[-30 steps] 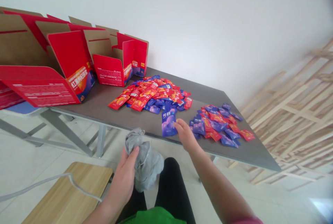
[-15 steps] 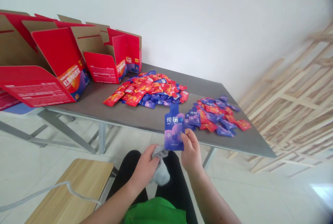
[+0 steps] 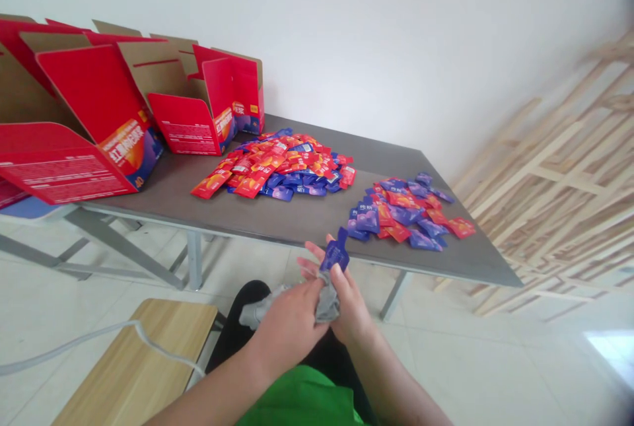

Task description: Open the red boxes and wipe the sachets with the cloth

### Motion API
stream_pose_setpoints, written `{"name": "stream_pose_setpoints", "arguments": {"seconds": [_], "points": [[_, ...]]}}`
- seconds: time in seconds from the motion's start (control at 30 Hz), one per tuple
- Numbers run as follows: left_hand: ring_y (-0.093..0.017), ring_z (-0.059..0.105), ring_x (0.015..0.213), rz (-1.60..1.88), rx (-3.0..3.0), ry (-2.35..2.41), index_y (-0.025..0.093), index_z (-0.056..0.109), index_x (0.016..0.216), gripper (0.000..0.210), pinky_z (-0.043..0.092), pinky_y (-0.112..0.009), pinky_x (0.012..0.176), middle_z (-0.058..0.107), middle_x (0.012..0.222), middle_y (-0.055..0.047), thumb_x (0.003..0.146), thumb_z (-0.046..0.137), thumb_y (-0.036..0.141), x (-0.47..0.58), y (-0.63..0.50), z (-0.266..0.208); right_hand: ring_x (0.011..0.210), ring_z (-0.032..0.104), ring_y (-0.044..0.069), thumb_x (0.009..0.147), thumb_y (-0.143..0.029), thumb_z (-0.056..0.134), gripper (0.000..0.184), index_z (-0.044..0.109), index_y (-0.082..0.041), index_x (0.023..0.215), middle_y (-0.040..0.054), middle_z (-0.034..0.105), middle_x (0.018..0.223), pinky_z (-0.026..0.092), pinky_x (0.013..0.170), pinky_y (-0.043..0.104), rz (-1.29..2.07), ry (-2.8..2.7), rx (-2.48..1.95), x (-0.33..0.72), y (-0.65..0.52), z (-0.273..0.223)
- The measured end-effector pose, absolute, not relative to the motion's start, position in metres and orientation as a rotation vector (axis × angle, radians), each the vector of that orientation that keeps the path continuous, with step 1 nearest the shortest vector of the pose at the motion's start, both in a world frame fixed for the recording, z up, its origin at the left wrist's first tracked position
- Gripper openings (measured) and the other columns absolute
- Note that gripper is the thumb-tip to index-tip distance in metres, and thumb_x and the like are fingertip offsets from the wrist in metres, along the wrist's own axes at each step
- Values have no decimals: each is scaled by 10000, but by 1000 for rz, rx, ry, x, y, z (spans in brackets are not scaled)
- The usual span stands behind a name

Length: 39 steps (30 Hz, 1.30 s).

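My left hand [image 3: 292, 317] is closed on a crumpled grey cloth [image 3: 327, 304], one end of which hangs out to the left over my lap. Part of the cloth presses against the lower end of a purple pouch [image 3: 337, 252] with a narrow neck. That pouch lies across the palm of my right hand [image 3: 349, 300], the thumb on its edge and the fingers behind it. Both hands are together above my knees, just in front of the table edge. The pouch's lower end is hidden by the cloth and fingers.
On the grey table [image 3: 238, 218] lie a large pile of red and purple pouches [image 3: 282, 165] and a smaller pile [image 3: 406, 211] to its right. Open red cartons [image 3: 183, 123] stand at the left. A wooden stool [image 3: 143, 353] with a pale cable [image 3: 89, 335] is at lower left; wooden frames [image 3: 559, 181] lean at right.
My right hand has lowered the pouch and tilted it flat, toward my left hand. My left hand has brought the cloth up and right onto the pouch. The view has shifted slightly.
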State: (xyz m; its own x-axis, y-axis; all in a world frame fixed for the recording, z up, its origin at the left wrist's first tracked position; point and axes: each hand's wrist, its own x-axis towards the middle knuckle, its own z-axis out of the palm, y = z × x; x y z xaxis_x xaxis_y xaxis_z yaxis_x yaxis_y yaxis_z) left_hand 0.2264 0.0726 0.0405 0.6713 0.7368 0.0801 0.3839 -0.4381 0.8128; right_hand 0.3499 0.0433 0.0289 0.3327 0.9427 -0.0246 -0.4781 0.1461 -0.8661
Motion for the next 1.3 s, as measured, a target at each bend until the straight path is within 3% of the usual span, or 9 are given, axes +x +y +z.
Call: {"name": "stream_pose_setpoints", "arguments": {"seconds": [0.1,0.23,0.53,0.67,0.8,0.93,1.1,1.17,1.3], "points": [[-271,667,949,615,1929,734,226,604,1115,263,500,-357,834,702,1020,-74,870,589,320,220,72,48,845,696,210,865,-577,569,517,542,-308,1306,63,705,1116,550,726,356,1205,-448,-905,356,41,27],[-229,617,1120,1026,1672,948,220,430,1319,363,473,-332,947,636,1222,-88,984,405,357,223,89,67,1004,690,250,814,-592,637,540,604,-281,1255,65,724,1103,552,826,391,1241,-441,-868,358,39,23],[-281,608,1022,624,2380,802,184,536,1090,247,508,-417,864,613,1087,-119,866,452,125,263,77,39,1151,645,237,828,-668,593,516,647,-274,1155,44,728,1145,467,1034,438,1209,-221,-695,352,52,28],[-255,636,917,388,2326,644,207,577,1031,269,509,-381,809,655,1012,-76,798,494,99,239,69,21,933,702,174,833,-640,609,466,663,-254,1089,13,745,991,505,983,390,1001,-215,-707,392,54,27],[-233,653,883,476,2013,838,223,599,1040,250,503,-342,805,688,962,-42,814,505,169,210,75,15,702,655,129,786,-639,648,475,642,-253,1062,-26,704,864,554,776,300,611,-337,-988,468,69,33],[-243,657,816,623,1836,1026,213,607,1034,230,507,-332,755,695,879,-40,849,495,294,192,82,10,965,665,207,874,-696,380,615,547,-220,1224,66,672,1117,531,867,372,179,-669,-1746,556,105,45],[-236,662,775,635,1796,1052,214,612,1005,229,506,-318,715,698,853,-28,837,516,337,187,83,3,1391,352,397,558,-562,813,932,502,-128,1322,222,473,1435,205,1153,554,58,-853,-2000,600,138,39],[-232,663,761,654,1780,1057,213,615,1008,239,508,-314,706,697,841,-24,838,521,352,184,82,1,1407,309,421,602,-536,794,916,486,-95,1344,257,437,1453,150,1151,592,-14,-989,-2090,599,143,32],[-237,672,764,703,1738,1123,218,621,987,236,513,-309,696,706,839,-21,821,529,358,178,85,-2,1327,441,320,792,-444,662,643,521,-121,1329,200,516,1394,304,1117,482,-25,-1258,-2086,586,162,28]]}}
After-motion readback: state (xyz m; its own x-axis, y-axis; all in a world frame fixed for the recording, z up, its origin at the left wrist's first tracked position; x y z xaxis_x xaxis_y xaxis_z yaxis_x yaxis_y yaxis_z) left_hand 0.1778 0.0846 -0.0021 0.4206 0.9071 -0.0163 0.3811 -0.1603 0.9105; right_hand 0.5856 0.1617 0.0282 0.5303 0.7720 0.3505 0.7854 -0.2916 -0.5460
